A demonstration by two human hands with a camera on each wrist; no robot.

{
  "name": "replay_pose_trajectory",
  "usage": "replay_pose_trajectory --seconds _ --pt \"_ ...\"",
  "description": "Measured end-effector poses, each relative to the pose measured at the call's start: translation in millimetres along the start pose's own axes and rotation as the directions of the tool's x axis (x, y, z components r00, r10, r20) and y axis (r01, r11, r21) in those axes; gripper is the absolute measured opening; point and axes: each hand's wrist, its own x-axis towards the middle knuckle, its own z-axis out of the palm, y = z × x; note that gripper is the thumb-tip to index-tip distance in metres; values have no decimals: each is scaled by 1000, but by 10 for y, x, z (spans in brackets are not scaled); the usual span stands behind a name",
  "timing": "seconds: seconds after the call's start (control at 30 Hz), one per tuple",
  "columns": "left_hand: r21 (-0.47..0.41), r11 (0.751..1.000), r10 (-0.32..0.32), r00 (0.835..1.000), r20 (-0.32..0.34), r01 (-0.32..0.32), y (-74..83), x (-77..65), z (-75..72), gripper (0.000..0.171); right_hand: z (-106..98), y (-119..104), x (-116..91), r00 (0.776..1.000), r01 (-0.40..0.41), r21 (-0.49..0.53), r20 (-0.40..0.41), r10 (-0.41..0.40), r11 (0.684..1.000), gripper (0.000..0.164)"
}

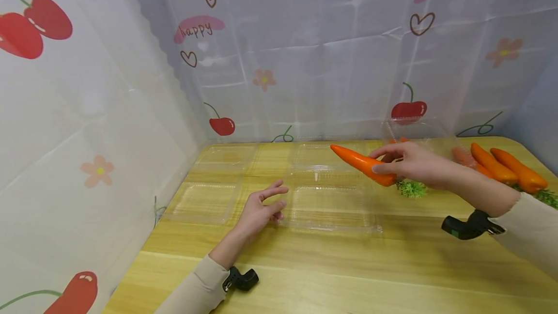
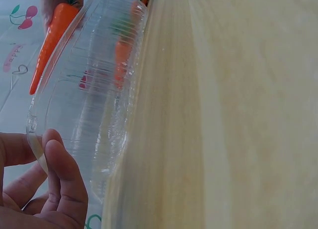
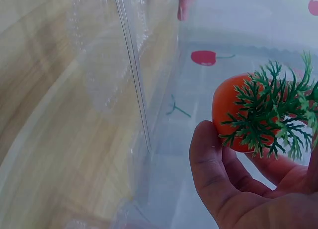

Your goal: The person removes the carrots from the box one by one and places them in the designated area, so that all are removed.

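My right hand (image 1: 414,163) grips an orange carrot (image 1: 358,161) near its thick end. The carrot is above the clear plastic container (image 1: 333,228), its tip pointing to the back left. Green leaves (image 3: 278,110) hang from its top in the right wrist view. At the container's left edge is my left hand (image 1: 257,209). In the left wrist view, its thumb and fingers (image 2: 64,177) pinch the rim of the clear container (image 2: 74,105). The container's lid half stands open towards the back.
Another clear container (image 1: 202,202) lies open on the wooden table (image 1: 305,270) at the left. More carrots (image 1: 494,164) lie at the right, some in or behind a third clear container (image 1: 436,132). A patterned curtain (image 1: 327,71) hangs behind the table.
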Motion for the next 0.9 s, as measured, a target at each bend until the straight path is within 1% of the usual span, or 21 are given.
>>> replay_pose_trajectory --seconds 0.17,0.3,0.53,0.6,0.73,0.9 --pt "-3 1000 -5 1000 4 5 10 -3 5 41 -161 79 -56 998 -11 -36 -55 9 999 53" --pt "-6 1000 -1 1000 4 1 12 3 6 42 -296 136 -108 993 -50 -57 -109 43 997 59" --pt "-8 1000 -3 1000 -4 3 9 4 2 42 -510 243 -197 986 -72 -62 -156 61 995 59" --pt "-3 1000 -5 1000 -7 5 8 3 2 42 -573 281 -217 982 -83 -64 -174 71 995 61" --pt "-2 1000 -5 1000 -6 5 5 10 -1 42 -685 370 -262 971 -106 -41 -220 94 994 67" --pt "-2 1000 -2 1000 0 2 8 23 0 42 -798 497 -337 948 -134 -45 -297 115 990 70"
